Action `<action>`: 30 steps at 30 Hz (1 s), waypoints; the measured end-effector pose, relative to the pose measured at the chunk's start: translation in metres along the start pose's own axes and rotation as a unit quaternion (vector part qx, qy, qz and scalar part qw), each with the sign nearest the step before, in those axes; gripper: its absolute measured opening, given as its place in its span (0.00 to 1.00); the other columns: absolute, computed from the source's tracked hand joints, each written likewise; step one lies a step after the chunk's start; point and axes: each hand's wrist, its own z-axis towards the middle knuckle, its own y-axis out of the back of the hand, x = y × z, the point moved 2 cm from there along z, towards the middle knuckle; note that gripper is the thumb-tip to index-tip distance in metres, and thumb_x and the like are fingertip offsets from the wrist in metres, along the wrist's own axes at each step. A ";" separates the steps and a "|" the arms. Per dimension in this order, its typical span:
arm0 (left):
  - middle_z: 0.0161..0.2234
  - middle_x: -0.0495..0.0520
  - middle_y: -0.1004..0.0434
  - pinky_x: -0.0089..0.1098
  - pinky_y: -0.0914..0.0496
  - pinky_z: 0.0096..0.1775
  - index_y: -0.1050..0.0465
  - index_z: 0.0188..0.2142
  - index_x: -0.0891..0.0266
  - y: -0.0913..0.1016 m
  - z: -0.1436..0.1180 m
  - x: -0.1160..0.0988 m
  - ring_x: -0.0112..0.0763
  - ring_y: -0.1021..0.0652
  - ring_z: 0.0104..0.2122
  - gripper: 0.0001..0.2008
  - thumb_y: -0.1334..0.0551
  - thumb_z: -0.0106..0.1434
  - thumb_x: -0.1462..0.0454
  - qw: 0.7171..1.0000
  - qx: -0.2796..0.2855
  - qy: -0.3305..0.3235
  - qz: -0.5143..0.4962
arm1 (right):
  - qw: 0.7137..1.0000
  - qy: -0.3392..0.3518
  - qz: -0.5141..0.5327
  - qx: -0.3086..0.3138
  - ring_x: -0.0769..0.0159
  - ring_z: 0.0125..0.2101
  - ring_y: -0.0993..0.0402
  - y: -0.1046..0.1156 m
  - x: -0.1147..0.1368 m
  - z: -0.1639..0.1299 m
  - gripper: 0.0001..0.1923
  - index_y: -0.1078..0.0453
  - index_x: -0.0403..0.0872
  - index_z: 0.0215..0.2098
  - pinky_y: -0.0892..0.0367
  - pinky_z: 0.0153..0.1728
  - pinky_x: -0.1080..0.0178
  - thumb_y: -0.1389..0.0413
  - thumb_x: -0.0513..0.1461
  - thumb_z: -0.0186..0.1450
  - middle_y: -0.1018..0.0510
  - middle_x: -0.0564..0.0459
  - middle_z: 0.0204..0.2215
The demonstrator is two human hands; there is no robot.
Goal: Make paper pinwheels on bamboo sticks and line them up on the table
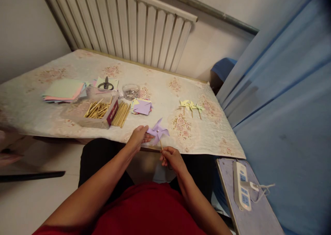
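Pinwheel (158, 131), lilac and pinned at its centre, was right in the thick of it, held out over the near edge of the worktop (160, 83)! The right hand (172, 158) had its grip clamped on the wooden stick (161, 145), low down. And the left hand (139, 138): thumb and fingers at the left-hand blade (152, 131), touching it, though whether that grip pinched tight I could not tell. Just beyond, a pile of paper pieces (142, 106) lay with lilac on top; to its left, a row of bare sticks (121, 114) sat beside a clear plastic box (94, 123) with more sticks (98, 110) inside. Behind those came a bowl (126, 88) of small metal pieces (131, 94), dark-handled scissors (106, 85) on pale sheets (115, 82), and, further left, a stack of coloured paper (63, 89). Out right, well apart, three small pinwheels (190, 105), yellow and green, lay side by side.
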 end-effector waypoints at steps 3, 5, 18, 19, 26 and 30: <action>0.27 0.47 0.28 0.27 0.28 0.28 0.33 0.37 0.62 0.009 0.003 -0.002 0.28 0.21 0.25 0.10 0.41 0.61 0.58 0.999 -0.009 -0.032 -0.004 | 1.000 -0.001 0.001 -0.001 0.72 0.14 0.32 0.001 -0.001 0.001 0.14 0.30 0.45 0.31 0.43 0.16 0.70 0.42 0.46 0.54 0.24 0.57 0.18; 0.27 0.47 0.28 0.26 0.29 0.29 0.32 0.38 0.63 0.015 0.005 -0.003 0.27 0.22 0.25 0.11 0.40 0.61 0.58 0.999 -0.017 -0.050 -0.002 | 1.000 -0.005 0.000 -0.003 0.72 0.14 0.32 0.001 -0.001 0.001 0.14 0.30 0.45 0.31 0.43 0.16 0.70 0.42 0.47 0.53 0.24 0.57 0.18; 0.31 0.49 0.25 0.30 0.29 0.37 0.30 0.45 0.64 0.028 0.007 0.000 0.29 0.23 0.33 0.22 0.35 0.53 0.57 0.990 0.051 -0.130 0.033 | 1.000 -0.003 -0.004 0.001 0.72 0.14 0.32 0.002 -0.004 0.001 0.15 0.30 0.45 0.32 0.43 0.16 0.70 0.42 0.47 0.54 0.24 0.57 0.19; 0.33 0.50 0.24 0.31 0.30 0.38 0.30 0.46 0.64 0.029 0.007 0.000 0.30 0.23 0.34 0.23 0.35 0.52 0.57 0.988 0.059 -0.139 0.039 | 1.000 -0.002 -0.005 0.000 0.73 0.14 0.32 0.003 -0.004 0.001 0.15 0.30 0.44 0.32 0.43 0.16 0.70 0.42 0.47 0.54 0.24 0.57 0.19; 0.35 0.52 0.23 0.32 0.33 0.40 0.27 0.42 0.63 0.036 0.008 0.000 0.31 0.24 0.35 0.19 0.34 0.51 0.60 0.963 0.105 -0.183 0.169 | 1.000 -0.001 -0.011 0.002 0.72 0.14 0.32 0.003 -0.003 0.001 0.14 0.30 0.44 0.32 0.43 0.16 0.70 0.43 0.47 0.54 0.24 0.57 0.18; 0.33 0.51 0.24 0.31 0.35 0.36 0.26 0.39 0.63 0.035 0.009 0.000 0.30 0.27 0.31 0.15 0.36 0.51 0.60 0.945 0.099 -0.203 0.236 | 1.000 -0.002 -0.013 0.005 0.72 0.14 0.32 0.003 -0.002 0.001 0.15 0.30 0.44 0.33 0.43 0.16 0.69 0.42 0.47 0.54 0.24 0.57 0.19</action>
